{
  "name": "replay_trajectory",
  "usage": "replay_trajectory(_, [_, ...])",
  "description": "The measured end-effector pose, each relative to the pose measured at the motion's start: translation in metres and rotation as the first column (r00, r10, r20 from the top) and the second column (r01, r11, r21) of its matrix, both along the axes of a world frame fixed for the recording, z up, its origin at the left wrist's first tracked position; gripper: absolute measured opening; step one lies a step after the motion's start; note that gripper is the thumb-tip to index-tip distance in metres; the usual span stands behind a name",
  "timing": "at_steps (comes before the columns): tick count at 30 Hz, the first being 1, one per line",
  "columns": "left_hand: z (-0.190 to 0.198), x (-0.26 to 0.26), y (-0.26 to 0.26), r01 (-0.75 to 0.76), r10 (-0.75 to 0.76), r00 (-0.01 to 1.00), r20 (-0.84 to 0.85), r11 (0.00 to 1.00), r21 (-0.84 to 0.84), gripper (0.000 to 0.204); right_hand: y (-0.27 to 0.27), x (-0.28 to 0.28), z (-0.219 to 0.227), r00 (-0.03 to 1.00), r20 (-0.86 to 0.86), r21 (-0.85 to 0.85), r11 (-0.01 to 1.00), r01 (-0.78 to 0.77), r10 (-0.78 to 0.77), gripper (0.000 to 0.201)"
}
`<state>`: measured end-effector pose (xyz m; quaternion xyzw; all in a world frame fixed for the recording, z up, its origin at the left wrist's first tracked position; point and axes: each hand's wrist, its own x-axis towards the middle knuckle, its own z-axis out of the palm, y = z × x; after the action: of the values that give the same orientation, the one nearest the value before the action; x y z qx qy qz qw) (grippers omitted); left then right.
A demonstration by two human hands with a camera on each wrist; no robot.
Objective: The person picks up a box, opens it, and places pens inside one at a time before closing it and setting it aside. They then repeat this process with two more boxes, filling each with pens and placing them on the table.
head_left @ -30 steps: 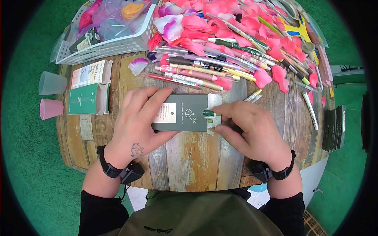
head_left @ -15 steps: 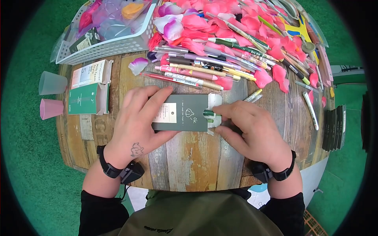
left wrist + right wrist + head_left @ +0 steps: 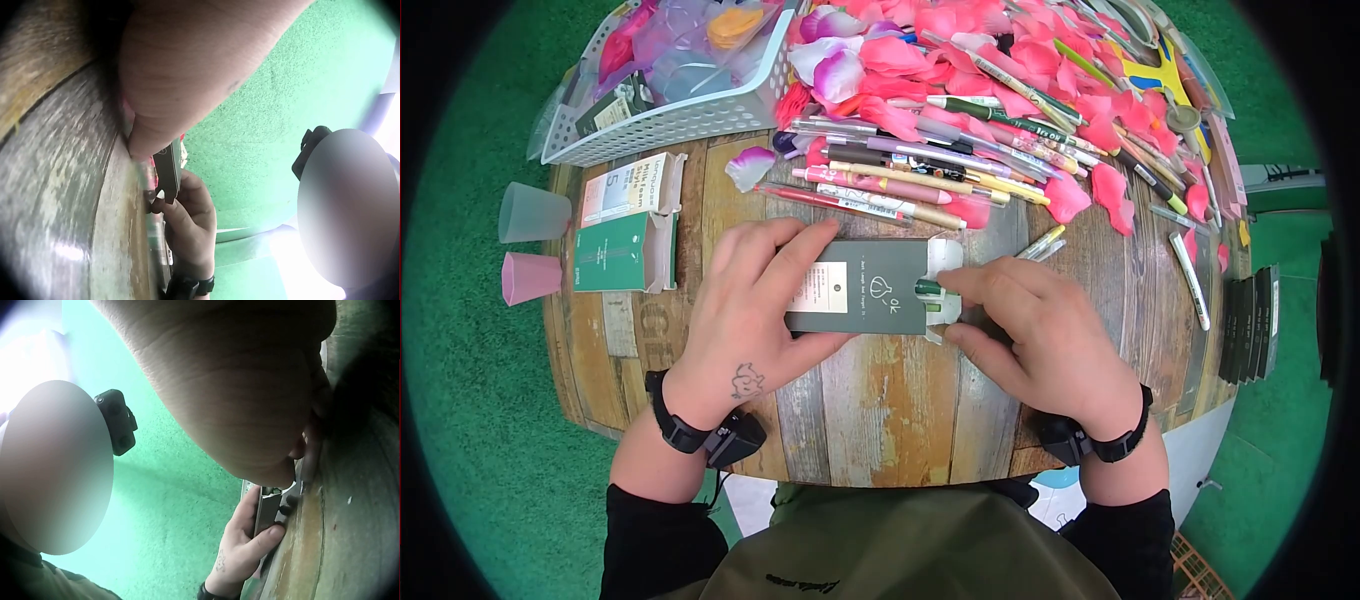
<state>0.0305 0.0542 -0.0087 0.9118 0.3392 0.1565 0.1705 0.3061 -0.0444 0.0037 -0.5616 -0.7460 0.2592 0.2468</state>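
A small dark grey cardboard box (image 3: 870, 290) lies flat on the wooden table, its white-flapped end facing right. My left hand (image 3: 745, 300) grips its left part, thumb along the near edge and fingers over the far side. Inside the opening show green rounded ends (image 3: 928, 287), like pens. At that end, my right hand (image 3: 1045, 335) touches the upper green end with its index fingertip; its thumb sits apart, by the lower flap. In the right wrist view, the box's open end (image 3: 272, 491) shows green contents, and my right palm hides much of those fingers.
Rows of pens (image 3: 900, 165) and pink petals (image 3: 900, 58) cover the back of the table. A white basket (image 3: 670, 130) stands back left, above a green-and-white box (image 3: 625, 250) and two plastic cups (image 3: 532, 278). One white pen (image 3: 1189, 282) lies at right, near dark boxes (image 3: 1250, 325).
My right index finger and thumb have spread slightly apart at the box opening, the thumb shifting a little away from the flap. The left hand and the box have stayed in place.
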Motion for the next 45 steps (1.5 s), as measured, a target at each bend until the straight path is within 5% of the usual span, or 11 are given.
replay_trajectory(15, [0.000, -0.001, 0.000, 0.004, -0.004, 1.000, 0.009, 1.000, 0.000, 0.082, 0.001, 0.000, -0.004, 1.000, -0.014, 0.059, 0.998, 0.012, -0.011, 0.030])
replay_trajectory(24, [-0.003, -0.003, -0.001, 0.036, -0.038, 0.995, 0.088, 0.999, 0.024, 0.081, 0.005, 0.001, -0.012, 0.982, -0.188, 0.111, 0.994, 0.018, 0.003, 0.022])
replay_trajectory(36, [-0.001, 0.005, -0.010, 0.127, -0.131, 0.967, 0.219, 0.991, 0.032, 0.078, 0.001, 0.002, 0.001, 0.905, -0.426, -0.032, 0.999, -0.034, 0.017, 0.011])
replay_trajectory(40, [-0.002, 0.003, -0.016, 0.145, -0.141, 0.966, 0.219, 0.989, -0.004, 0.080, 0.000, 0.007, 0.001, 0.887, -0.458, 0.020, 0.997, 0.077, -0.059, 0.013])
replay_trajectory(42, [-0.005, 0.003, -0.020, 0.154, -0.146, 0.962, 0.233, 0.988, -0.016, 0.081, 0.003, 0.019, 0.002, 0.874, -0.455, 0.044, 0.976, 0.214, -0.171, 0.014])
replay_trajectory(45, [-0.011, -0.001, -0.022, 0.115, -0.100, 0.962, 0.255, 0.993, -0.042, 0.085, 0.023, 0.049, -0.008, 0.921, -0.060, 0.400, 0.836, 0.376, -0.386, 0.016])
